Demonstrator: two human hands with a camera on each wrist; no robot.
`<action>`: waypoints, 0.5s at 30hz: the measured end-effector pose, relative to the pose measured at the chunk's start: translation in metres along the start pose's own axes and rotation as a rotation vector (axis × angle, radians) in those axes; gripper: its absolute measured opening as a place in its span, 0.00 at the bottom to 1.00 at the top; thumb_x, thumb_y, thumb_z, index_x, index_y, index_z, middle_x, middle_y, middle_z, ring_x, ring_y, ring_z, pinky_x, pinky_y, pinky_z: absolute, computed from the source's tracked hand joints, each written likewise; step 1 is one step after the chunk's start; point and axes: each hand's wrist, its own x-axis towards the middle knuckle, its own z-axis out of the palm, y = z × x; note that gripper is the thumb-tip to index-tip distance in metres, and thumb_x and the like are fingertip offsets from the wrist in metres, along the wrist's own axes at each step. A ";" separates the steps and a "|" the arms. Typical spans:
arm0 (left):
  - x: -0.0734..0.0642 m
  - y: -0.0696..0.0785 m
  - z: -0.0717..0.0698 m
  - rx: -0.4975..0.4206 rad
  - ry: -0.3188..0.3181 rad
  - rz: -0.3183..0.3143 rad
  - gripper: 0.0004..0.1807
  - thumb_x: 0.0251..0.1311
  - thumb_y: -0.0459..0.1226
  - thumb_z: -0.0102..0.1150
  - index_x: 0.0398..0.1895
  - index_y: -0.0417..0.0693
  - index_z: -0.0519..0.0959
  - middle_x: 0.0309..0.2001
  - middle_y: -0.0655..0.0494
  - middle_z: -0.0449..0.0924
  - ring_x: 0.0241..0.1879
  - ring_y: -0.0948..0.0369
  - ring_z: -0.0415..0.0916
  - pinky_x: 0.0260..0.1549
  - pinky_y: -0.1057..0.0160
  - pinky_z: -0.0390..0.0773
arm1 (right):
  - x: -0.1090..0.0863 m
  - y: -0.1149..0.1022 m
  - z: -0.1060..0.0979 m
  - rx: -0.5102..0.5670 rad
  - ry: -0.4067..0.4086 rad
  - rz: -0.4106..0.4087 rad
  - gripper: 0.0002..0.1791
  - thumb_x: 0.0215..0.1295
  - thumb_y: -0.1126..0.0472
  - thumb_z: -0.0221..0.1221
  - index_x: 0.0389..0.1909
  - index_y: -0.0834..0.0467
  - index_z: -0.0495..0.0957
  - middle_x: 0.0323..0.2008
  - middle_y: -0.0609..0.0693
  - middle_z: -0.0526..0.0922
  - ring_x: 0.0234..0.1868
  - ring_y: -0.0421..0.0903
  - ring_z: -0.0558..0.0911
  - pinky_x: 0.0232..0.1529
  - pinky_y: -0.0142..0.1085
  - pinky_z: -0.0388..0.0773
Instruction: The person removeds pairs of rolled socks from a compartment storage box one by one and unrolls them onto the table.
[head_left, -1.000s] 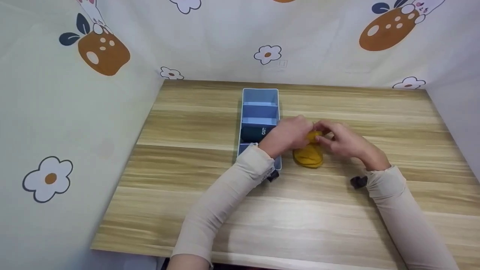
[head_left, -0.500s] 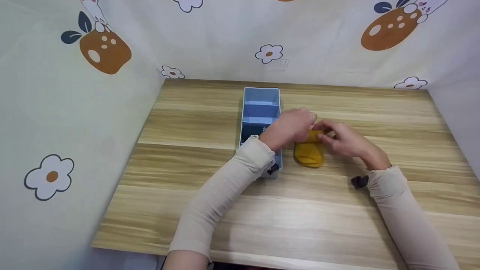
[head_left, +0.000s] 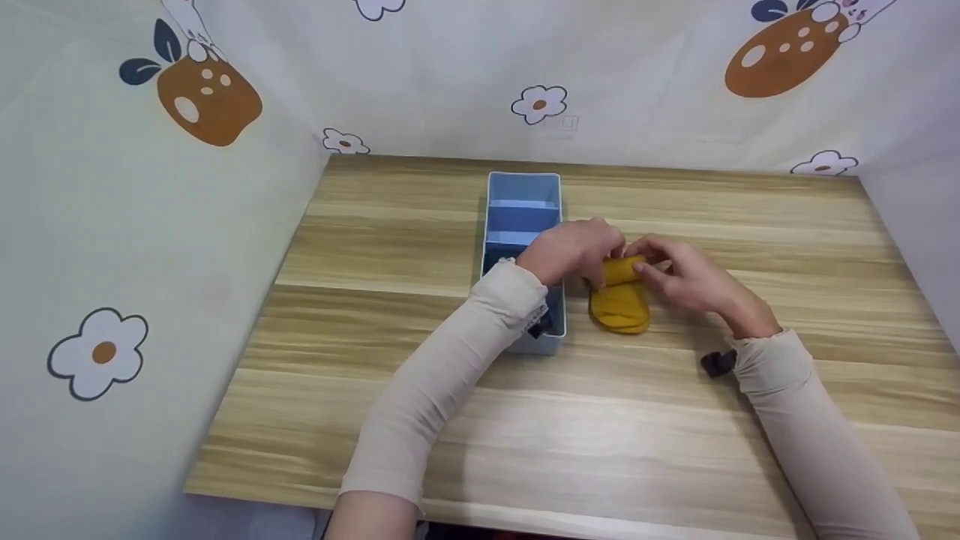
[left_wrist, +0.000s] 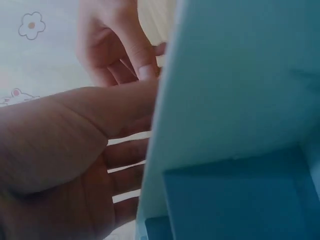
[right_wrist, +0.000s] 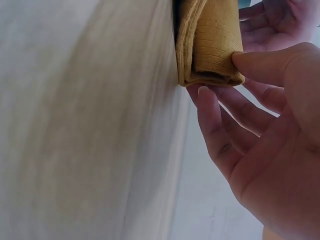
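Our right hand's [head_left: 686, 279] fingers pinch one end of the mustard-yellow, part-rolled fabric [head_left: 619, 309]; whether our left hand [head_left: 571, 247] grips the other, we cannot tell. It lies between our fingers, rolled crosswise; left of them, a blue divided plastic box [head_left: 536, 345].

1. The left hand [head_left: 574, 249] has been shifted slightly toward the blue box [head_left: 541, 345].
2. More of the yellow cloth's [head_left: 619, 301] rolled end has been uncovered.
3. The box's near end has been exposed.
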 end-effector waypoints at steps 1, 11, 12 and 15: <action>0.001 0.000 0.000 0.023 0.002 0.002 0.20 0.69 0.39 0.72 0.62 0.49 0.82 0.52 0.55 0.84 0.46 0.58 0.78 0.49 0.62 0.81 | 0.000 0.001 0.000 0.002 0.008 -0.003 0.12 0.80 0.65 0.60 0.58 0.63 0.83 0.54 0.58 0.89 0.56 0.56 0.87 0.54 0.29 0.80; 0.007 -0.008 -0.004 0.009 -0.031 0.048 0.17 0.78 0.44 0.56 0.63 0.46 0.76 0.48 0.53 0.79 0.44 0.57 0.75 0.41 0.65 0.72 | 0.003 0.001 0.000 -0.014 -0.006 -0.027 0.16 0.72 0.64 0.70 0.58 0.63 0.85 0.53 0.57 0.89 0.54 0.55 0.86 0.53 0.41 0.86; 0.007 -0.009 -0.005 -0.012 -0.042 0.045 0.18 0.79 0.45 0.55 0.64 0.46 0.76 0.49 0.53 0.78 0.45 0.57 0.75 0.42 0.65 0.72 | 0.004 0.001 0.000 -0.015 -0.009 -0.022 0.16 0.73 0.64 0.69 0.58 0.63 0.85 0.52 0.57 0.90 0.53 0.55 0.86 0.53 0.39 0.85; 0.008 -0.012 -0.008 -0.066 -0.069 0.027 0.20 0.81 0.46 0.51 0.67 0.47 0.75 0.50 0.54 0.77 0.47 0.58 0.75 0.44 0.65 0.72 | 0.006 0.001 -0.001 -0.015 -0.013 -0.003 0.16 0.77 0.62 0.66 0.61 0.63 0.83 0.50 0.58 0.90 0.50 0.54 0.87 0.51 0.32 0.84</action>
